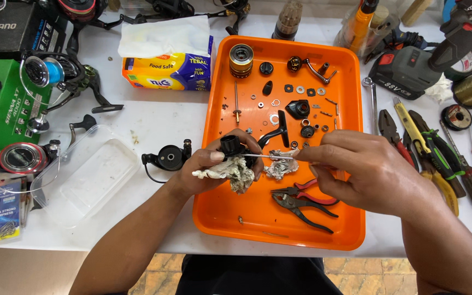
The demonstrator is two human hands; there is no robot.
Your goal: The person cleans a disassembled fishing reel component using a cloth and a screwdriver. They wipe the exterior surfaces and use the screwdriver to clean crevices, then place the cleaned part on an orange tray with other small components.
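Note:
My left hand [214, 169] grips a black reel body part [230, 146] together with a dirty crumpled tissue [230, 172], over the near left of the orange tray [279, 224]. My right hand [356, 169] pinches the end of a thin metal rod [269, 157] that runs left into the black part. Another soiled tissue scrap [281, 166] hangs under the rod. Both hands hover just above the tray.
In the tray lie a gold spool [241, 59], a handle [310, 68], several small washers and screws, and red-handled pliers [304, 198]. A tissue pack [167, 54], fishing reels [55, 74] and a clear lid [86, 175] sit left. Pliers, screwdrivers [427, 150] and a drill [411, 68] are right.

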